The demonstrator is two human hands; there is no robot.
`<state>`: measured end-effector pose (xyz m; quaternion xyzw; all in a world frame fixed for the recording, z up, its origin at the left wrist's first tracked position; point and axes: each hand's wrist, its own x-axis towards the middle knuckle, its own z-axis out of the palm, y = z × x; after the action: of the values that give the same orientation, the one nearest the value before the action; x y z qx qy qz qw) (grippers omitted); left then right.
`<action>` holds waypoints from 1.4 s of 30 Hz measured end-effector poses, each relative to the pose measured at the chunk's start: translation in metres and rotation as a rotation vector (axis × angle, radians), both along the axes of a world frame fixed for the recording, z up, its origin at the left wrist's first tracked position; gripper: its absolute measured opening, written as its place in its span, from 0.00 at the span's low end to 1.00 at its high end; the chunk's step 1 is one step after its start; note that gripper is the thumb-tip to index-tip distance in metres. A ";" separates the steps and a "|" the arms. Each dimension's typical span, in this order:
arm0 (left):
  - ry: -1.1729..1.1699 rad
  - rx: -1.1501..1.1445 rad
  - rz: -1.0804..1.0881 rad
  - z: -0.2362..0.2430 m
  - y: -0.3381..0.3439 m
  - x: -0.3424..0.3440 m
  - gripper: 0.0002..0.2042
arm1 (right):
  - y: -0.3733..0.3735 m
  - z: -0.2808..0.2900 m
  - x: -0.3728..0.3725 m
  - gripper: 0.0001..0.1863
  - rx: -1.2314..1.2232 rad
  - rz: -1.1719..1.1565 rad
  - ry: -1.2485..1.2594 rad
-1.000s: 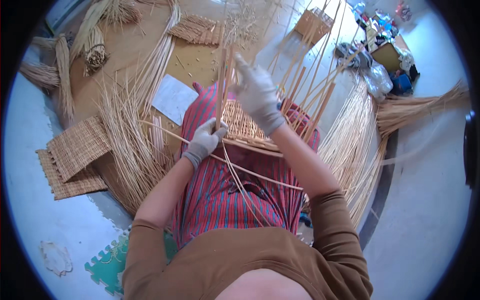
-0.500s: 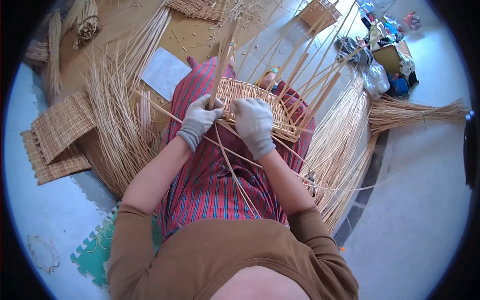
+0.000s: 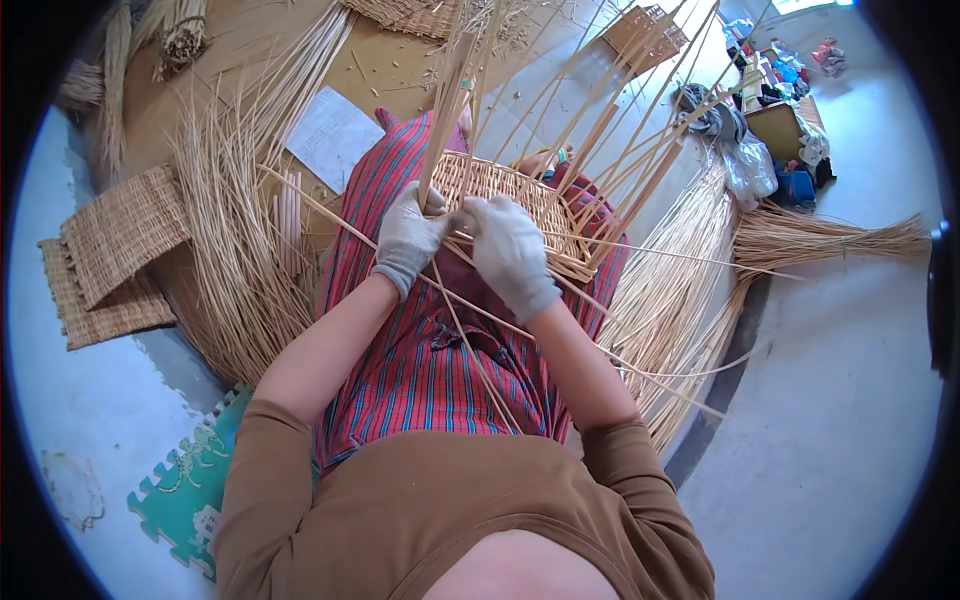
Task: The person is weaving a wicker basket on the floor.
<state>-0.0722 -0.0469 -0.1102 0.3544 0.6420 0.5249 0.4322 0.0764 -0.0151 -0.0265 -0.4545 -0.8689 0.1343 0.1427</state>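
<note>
A half-woven rectangular cane basket (image 3: 525, 205) lies across my lap on red striped cloth (image 3: 400, 385), with tall upright canes (image 3: 590, 150) rising from its sides. My left hand (image 3: 413, 235), in a pale grey glove, grips the base of a flat upright stake (image 3: 445, 110) at the near-left corner. My gloved right hand (image 3: 508, 250) is closed on a thin cane strip at the near rim, its fingertips meeting the left ones and partly hidden. Loose strips (image 3: 470, 365) trail from there across my legs.
Bundles of long cane lie left (image 3: 240, 290) and right (image 3: 660, 330). Two woven mats (image 3: 130, 230) rest at left, a paper sheet (image 3: 330, 140) beyond. A box (image 3: 640, 40) and a pile of bags (image 3: 750, 160) stand at the back. A green foam mat (image 3: 180, 480) is at lower left.
My right hand has come down from the tall stakes to the near rim beside my left hand and closed there. The loose strips have shifted, some now reaching out to the right.
</note>
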 end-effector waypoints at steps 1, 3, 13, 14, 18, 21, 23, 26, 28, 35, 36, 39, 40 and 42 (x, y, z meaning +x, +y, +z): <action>-0.005 0.037 0.019 -0.003 0.001 0.000 0.21 | -0.009 0.016 0.005 0.10 -0.006 0.031 0.001; -0.019 0.067 0.031 -0.004 0.003 0.001 0.20 | -0.030 0.045 0.034 0.20 -0.265 0.124 -0.176; -0.196 0.020 -0.087 0.001 0.007 -0.010 0.16 | 0.036 0.052 0.064 0.26 0.430 -0.221 -0.112; -0.144 0.035 -0.073 0.001 0.006 -0.008 0.16 | 0.036 0.044 0.065 0.27 0.443 -0.288 -0.094; -0.008 0.062 -0.009 0.001 -0.001 -0.003 0.18 | 0.032 0.020 0.067 0.26 0.153 -0.449 0.003; 0.137 0.071 0.023 -0.001 -0.003 -0.004 0.20 | 0.028 0.003 0.072 0.19 -0.090 -0.568 0.225; 0.029 0.111 0.017 -0.002 -0.004 -0.003 0.20 | 0.037 0.003 0.080 0.11 -0.455 -0.544 1.044; 0.086 0.128 0.014 -0.008 -0.003 -0.003 0.21 | 0.048 0.021 0.064 0.17 -0.395 -0.235 1.182; 0.074 0.070 0.014 -0.002 -0.002 -0.002 0.22 | 0.066 0.028 0.047 0.25 -0.441 -0.160 1.121; 0.072 0.098 0.087 -0.016 0.000 0.005 0.20 | 0.104 0.054 -0.030 0.46 0.032 -0.083 0.432; 0.078 0.125 0.095 -0.018 0.002 0.006 0.20 | 0.102 0.051 -0.034 0.47 0.203 0.060 0.473; 0.043 0.119 0.137 -0.026 -0.001 0.000 0.21 | 0.056 0.097 -0.045 0.31 0.388 0.336 0.607; 0.007 0.100 0.144 -0.021 -0.002 0.000 0.22 | 0.040 0.105 -0.045 0.27 0.447 0.275 0.639; 0.136 0.014 0.132 0.004 -0.006 -0.002 0.24 | 0.031 0.072 0.005 0.33 0.184 -0.057 0.608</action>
<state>-0.0741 -0.0531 -0.1065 0.3491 0.6882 0.5314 0.3495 0.0811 0.0163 0.0455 -0.4028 -0.7820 0.1808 0.4398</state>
